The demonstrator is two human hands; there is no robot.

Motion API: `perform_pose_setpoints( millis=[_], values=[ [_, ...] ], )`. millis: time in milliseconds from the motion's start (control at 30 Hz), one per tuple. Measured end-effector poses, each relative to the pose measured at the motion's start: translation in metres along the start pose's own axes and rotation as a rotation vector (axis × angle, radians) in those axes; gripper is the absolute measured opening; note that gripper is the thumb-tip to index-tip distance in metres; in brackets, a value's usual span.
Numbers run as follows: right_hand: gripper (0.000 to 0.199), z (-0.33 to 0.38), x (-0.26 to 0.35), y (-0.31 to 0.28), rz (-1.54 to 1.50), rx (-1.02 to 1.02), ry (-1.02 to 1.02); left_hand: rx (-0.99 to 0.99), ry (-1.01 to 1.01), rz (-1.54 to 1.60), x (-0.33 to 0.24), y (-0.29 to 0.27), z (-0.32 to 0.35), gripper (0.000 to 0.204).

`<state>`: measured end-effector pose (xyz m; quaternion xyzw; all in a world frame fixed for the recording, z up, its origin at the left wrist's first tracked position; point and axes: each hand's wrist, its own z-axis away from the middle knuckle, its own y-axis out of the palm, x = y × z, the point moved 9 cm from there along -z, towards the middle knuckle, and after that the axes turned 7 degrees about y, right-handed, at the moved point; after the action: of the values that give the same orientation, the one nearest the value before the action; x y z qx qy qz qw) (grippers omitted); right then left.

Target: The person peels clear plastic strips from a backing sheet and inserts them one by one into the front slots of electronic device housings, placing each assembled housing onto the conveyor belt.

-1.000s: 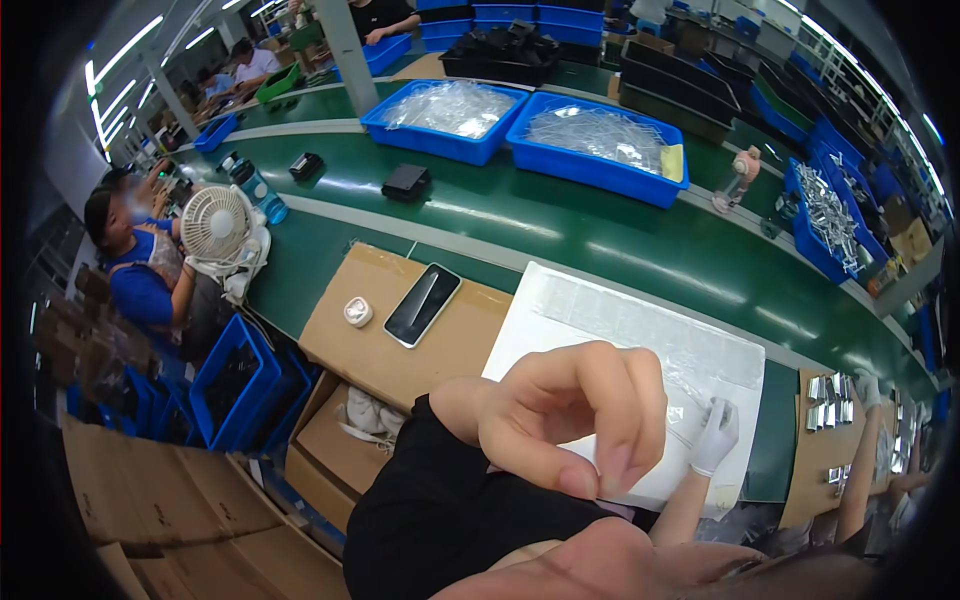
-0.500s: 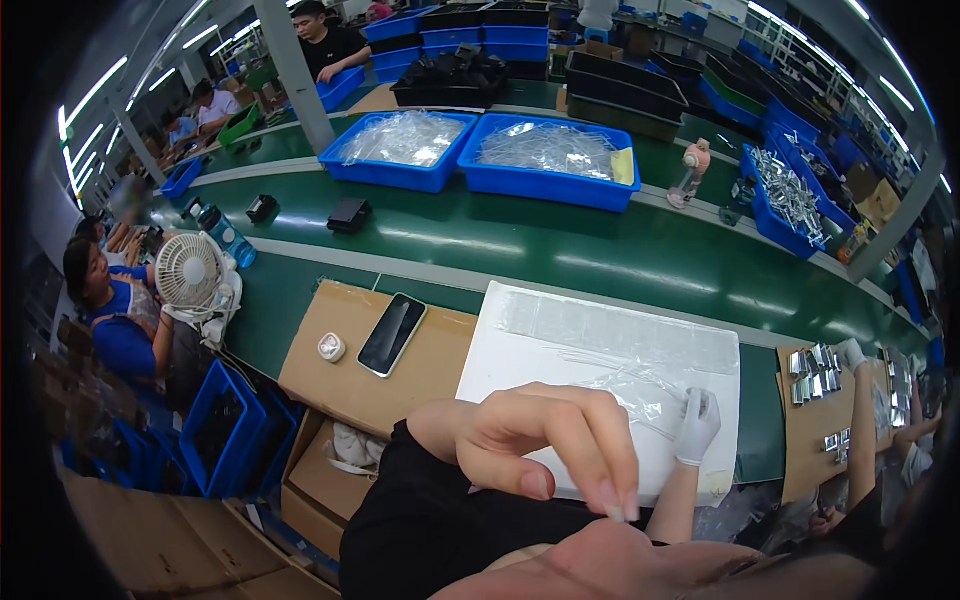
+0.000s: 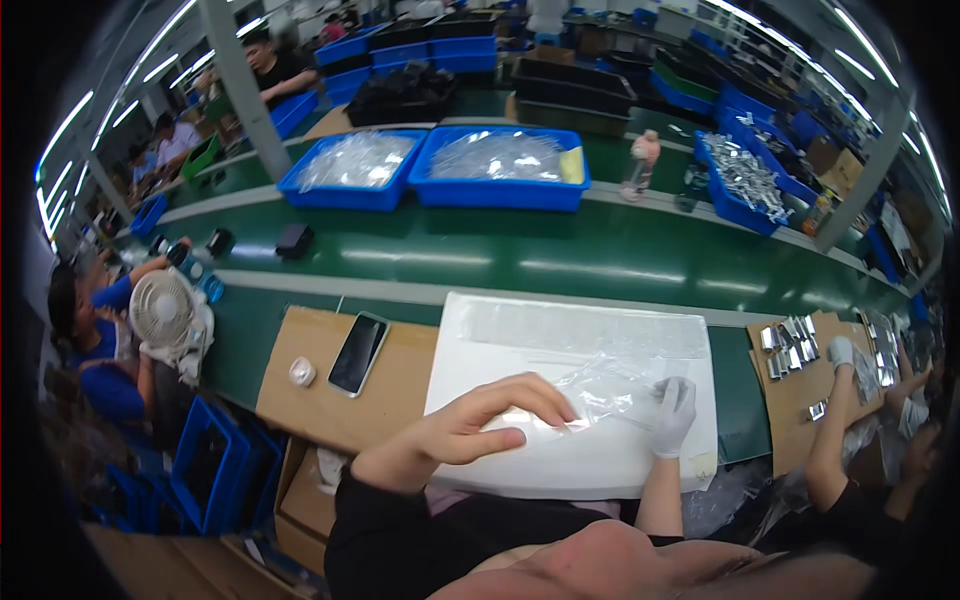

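Note:
On a white board (image 3: 470, 350) before me lies a crumpled sheet of clear plastic film (image 3: 610, 385). My bare left hand (image 3: 490, 415) hovers over the board's near left part, fingers curved and thumb held apart. Its fingertips are close to the film's left edge; whether they touch it is hard to tell. My right hand (image 3: 675, 415), in a white glove, is closed at the film's right edge, with its fingers bent onto the film. Flat clear pieces (image 3: 580, 330) lie in a row along the board's far side.
A phone (image 3: 359, 354) and a small white case (image 3: 302, 372) lie on cardboard at left. Beyond, blue bins (image 3: 500, 195) hold clear plastic pieces. A fan (image 3: 165, 310) stands far left beside a person. At right, a co-worker's gloved hand (image 3: 841, 352) is near metal parts (image 3: 790, 340) on cardboard.
My left hand has moved away from near my face, down and forward to the board beside the film. The view has shifted. My right hand stays at the film's right edge.

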<state>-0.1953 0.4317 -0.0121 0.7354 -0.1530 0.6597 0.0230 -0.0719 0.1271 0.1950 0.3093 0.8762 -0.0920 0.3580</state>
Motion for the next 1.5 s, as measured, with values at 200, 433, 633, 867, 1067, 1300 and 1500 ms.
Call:
perform_pose_setpoints(
  millis=[200,433,633,867,1067,1300,1500],
  values=[
    [0.021,0.027,0.081,0.048,-0.077,0.144,-0.376,-0.355,-0.702,-1.231,0.054,-0.068,0.154,0.04],
    [0.022,0.051,0.083,0.149,0.432,0.697,-0.645,-0.325,-0.854,-1.205,0.071,-0.057,0.223,0.039],
    [0.027,0.059,0.044,0.163,0.807,0.666,-0.621,-0.358,-0.8,-1.273,0.08,-0.062,0.216,0.025],
    [0.029,0.042,0.031,0.123,0.769,0.495,-0.534,-0.524,-0.88,-1.001,0.112,-0.078,0.19,0.017],
    [0.031,0.046,0.033,0.101,0.788,0.442,-0.521,-0.708,-0.556,-0.705,0.122,-0.123,0.153,0.015],
    [0.033,0.037,0.018,0.088,0.637,0.383,-0.472,-0.789,-0.596,-0.53,0.131,-0.147,0.145,0.015],
    [0.031,0.038,0.022,0.084,0.59,0.432,-0.435,-0.481,-0.524,-1.304,0.114,-0.136,0.164,0.018]
  ],
)
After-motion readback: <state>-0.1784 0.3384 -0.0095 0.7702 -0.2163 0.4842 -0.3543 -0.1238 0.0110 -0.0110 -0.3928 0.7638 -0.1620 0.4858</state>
